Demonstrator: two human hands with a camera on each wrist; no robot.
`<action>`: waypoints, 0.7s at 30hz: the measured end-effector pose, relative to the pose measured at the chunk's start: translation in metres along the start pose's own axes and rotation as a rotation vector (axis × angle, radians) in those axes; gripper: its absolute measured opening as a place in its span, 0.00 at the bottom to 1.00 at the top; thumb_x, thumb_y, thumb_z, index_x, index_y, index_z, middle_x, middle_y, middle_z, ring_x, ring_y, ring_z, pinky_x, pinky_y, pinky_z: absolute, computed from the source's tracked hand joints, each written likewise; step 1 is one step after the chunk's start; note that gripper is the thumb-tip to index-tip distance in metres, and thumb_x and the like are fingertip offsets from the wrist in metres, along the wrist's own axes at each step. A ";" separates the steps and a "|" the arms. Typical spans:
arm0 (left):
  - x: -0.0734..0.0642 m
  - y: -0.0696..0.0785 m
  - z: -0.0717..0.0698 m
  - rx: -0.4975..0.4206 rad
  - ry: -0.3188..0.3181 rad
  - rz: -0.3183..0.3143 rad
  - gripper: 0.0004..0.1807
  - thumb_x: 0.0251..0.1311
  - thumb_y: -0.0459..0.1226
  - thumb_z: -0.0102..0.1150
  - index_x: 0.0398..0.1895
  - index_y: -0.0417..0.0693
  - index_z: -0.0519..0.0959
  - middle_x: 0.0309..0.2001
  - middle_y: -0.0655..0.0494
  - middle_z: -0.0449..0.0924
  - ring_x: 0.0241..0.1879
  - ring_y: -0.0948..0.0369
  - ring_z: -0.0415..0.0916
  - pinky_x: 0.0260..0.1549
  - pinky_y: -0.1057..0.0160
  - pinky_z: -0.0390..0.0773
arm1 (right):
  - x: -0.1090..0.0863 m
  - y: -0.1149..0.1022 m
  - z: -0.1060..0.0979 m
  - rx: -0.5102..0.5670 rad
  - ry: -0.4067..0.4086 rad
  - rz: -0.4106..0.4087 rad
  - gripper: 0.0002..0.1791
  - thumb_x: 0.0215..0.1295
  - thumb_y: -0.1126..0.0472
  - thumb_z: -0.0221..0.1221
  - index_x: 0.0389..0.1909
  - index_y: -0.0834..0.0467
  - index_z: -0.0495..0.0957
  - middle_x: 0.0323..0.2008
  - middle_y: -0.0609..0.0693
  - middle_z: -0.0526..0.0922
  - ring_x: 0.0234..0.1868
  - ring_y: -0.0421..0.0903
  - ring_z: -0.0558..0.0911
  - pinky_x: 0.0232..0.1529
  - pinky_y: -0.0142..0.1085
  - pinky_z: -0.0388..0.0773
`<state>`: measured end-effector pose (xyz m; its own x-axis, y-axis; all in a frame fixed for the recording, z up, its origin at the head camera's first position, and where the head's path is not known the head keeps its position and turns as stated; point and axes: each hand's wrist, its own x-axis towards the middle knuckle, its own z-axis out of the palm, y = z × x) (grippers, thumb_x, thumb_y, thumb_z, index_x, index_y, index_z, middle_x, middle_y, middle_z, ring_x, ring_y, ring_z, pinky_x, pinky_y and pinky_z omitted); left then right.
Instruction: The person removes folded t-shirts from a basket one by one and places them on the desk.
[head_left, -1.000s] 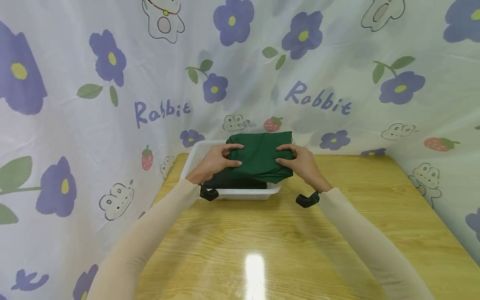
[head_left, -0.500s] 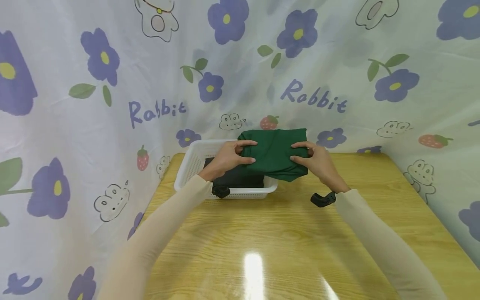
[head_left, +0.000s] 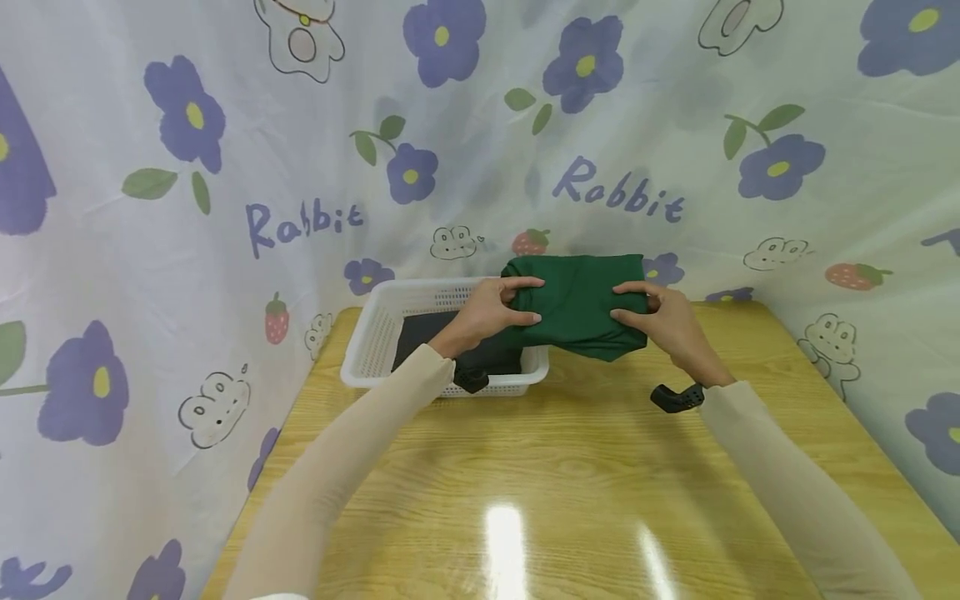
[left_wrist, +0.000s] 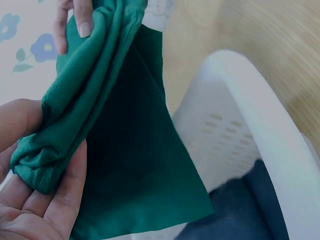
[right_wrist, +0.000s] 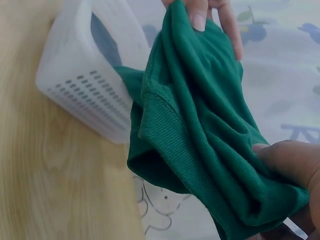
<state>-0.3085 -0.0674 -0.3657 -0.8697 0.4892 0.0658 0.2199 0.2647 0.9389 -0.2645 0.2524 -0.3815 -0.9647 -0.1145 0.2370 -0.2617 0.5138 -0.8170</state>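
A folded green shirt [head_left: 577,302] with a ribbed band [right_wrist: 165,125] hangs above the table, partly over the right end of a white basket [head_left: 534,375]. My left hand [head_left: 491,310] pinches its left side, thumb in front and fingers over the top fold. At the other side my right hand [head_left: 671,321] grips it the same way. In the left wrist view a loose green flap [left_wrist: 150,190] drops below the bunched fold, beside the basket wall. Dark folded cloth [head_left: 427,329] lies inside the basket, partly hidden by my left forearm.
The wooden table [head_left: 450,467] reaches back to a white curtain [head_left: 480,150] printed with purple flowers, rabbits and strawberries. The basket stands at the table's back left, close to the curtain. Black wrist devices [head_left: 678,398] sit at both sleeve cuffs.
Both hands have carried the green shirt to the right, from over the basket to its right end. More of the dark cloth inside shows now. The view has shifted slightly.
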 end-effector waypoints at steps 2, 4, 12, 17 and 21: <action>0.004 0.001 0.006 0.006 -0.001 0.006 0.30 0.62 0.36 0.74 0.67 0.64 0.79 0.61 0.50 0.80 0.57 0.58 0.80 0.48 0.58 0.83 | -0.002 0.003 -0.005 -0.001 0.010 0.008 0.24 0.67 0.51 0.70 0.62 0.50 0.82 0.18 0.51 0.64 0.19 0.47 0.62 0.24 0.37 0.67; 0.008 0.001 0.012 0.024 0.000 0.012 0.30 0.61 0.36 0.74 0.66 0.65 0.79 0.62 0.51 0.79 0.57 0.59 0.79 0.46 0.60 0.83 | -0.005 0.007 -0.010 -0.011 0.015 0.007 0.25 0.66 0.50 0.70 0.63 0.50 0.81 0.18 0.51 0.64 0.19 0.47 0.62 0.24 0.37 0.67; 0.023 0.002 0.037 0.047 -0.007 0.035 0.30 0.62 0.36 0.74 0.66 0.65 0.79 0.61 0.53 0.79 0.55 0.61 0.79 0.40 0.63 0.80 | -0.012 0.025 -0.029 -0.016 0.021 0.045 0.26 0.67 0.49 0.70 0.64 0.49 0.80 0.19 0.50 0.61 0.16 0.45 0.57 0.21 0.40 0.65; 0.032 0.003 0.053 0.047 -0.018 0.044 0.30 0.61 0.35 0.74 0.67 0.61 0.79 0.53 0.53 0.85 0.53 0.62 0.81 0.47 0.61 0.83 | -0.014 0.040 -0.037 -0.034 0.032 0.067 0.27 0.67 0.49 0.70 0.64 0.50 0.80 0.19 0.48 0.59 0.15 0.42 0.55 0.22 0.39 0.65; 0.039 0.005 0.064 0.067 -0.016 0.039 0.30 0.61 0.35 0.74 0.67 0.61 0.80 0.57 0.54 0.83 0.54 0.61 0.81 0.48 0.61 0.82 | -0.015 0.050 -0.044 -0.015 0.031 0.075 0.28 0.67 0.50 0.70 0.65 0.52 0.79 0.19 0.47 0.57 0.15 0.42 0.56 0.20 0.38 0.63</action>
<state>-0.3129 0.0059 -0.3801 -0.8531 0.5130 0.0956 0.2827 0.3004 0.9109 -0.2617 0.3169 -0.4028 -0.9801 -0.0489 0.1922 -0.1884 0.5327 -0.8251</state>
